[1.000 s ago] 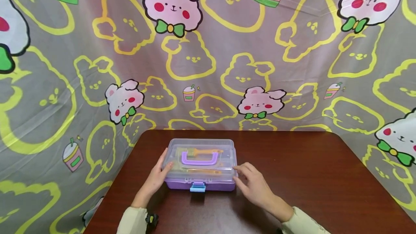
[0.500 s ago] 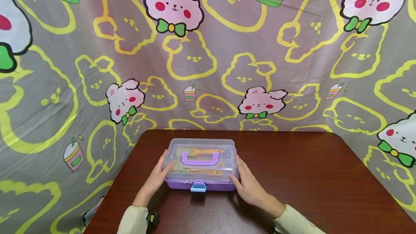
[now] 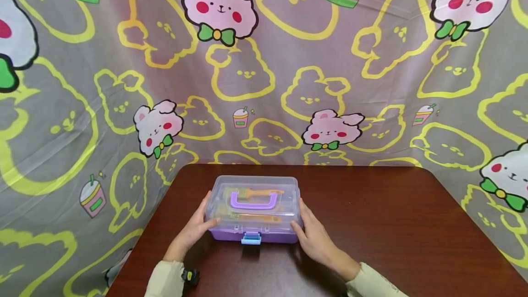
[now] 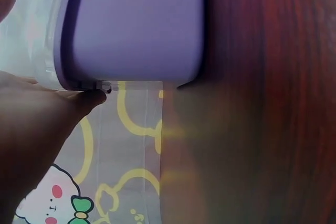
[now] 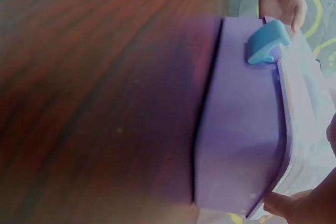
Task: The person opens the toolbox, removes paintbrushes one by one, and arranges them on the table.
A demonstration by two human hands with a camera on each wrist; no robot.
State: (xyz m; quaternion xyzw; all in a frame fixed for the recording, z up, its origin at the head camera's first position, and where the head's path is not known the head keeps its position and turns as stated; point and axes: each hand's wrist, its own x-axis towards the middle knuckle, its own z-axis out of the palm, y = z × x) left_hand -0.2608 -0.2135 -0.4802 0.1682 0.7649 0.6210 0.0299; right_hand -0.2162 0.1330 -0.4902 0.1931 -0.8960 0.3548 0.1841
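A plastic storage box [image 3: 231, 235] with a purple base and clear lid [image 3: 284, 187] sits on the table. Its purple handle [image 3: 253, 201] lies flat on the lid, and the light blue latch [image 5: 266, 41] at the front tilts outward. Brushes with orange handles [image 3: 264, 192] show through the plastic. My left hand [image 3: 191, 230] grips the lid's left side, thumb near the front corner, a fingertip at the rim in the left wrist view. At the opposite side my right hand [image 3: 316, 237] holds the lid likewise, thumb on the front corner. Fingers beyond the box's edges are partly hidden.
The dark brown wooden table [image 3: 379, 214] extends to the right of the box and in front of it. A patterned cloth [image 3: 264, 81] with cartoon rabbits hangs around the table's back and sides.
My right hand has come in from slightly off the box to lie along its right side. The left thumb has slid a little toward the front. The box has stayed in place.
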